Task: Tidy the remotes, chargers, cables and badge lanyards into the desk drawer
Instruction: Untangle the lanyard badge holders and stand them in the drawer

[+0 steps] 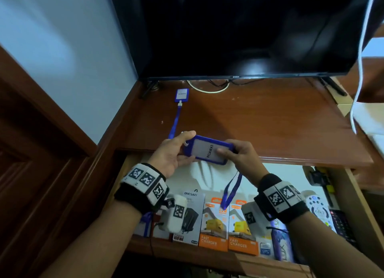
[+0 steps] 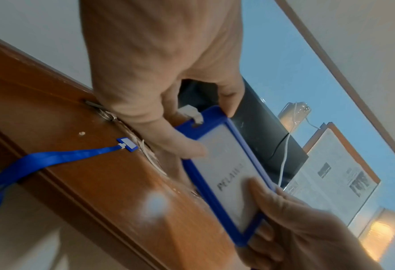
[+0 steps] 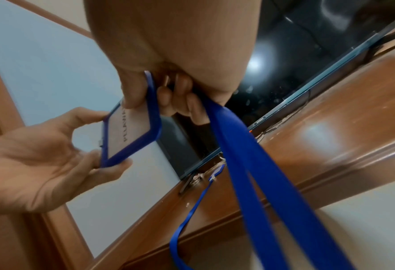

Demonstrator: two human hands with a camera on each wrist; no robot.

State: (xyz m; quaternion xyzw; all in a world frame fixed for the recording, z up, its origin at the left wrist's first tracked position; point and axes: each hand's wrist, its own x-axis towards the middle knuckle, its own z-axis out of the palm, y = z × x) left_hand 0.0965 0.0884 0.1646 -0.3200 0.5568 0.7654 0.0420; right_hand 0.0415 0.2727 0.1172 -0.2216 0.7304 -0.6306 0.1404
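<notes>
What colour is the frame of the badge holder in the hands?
Blue; the badge holder shows best in the left wrist view.

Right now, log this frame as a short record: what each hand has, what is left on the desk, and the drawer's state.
left hand: holds one end of the blue badge holder
right hand: holds the other end, strap hanging below
held over: open drawer
left on desk: second badge, its strap trailing toward the front edge
in drawer: charger boxes, remotes
</notes>
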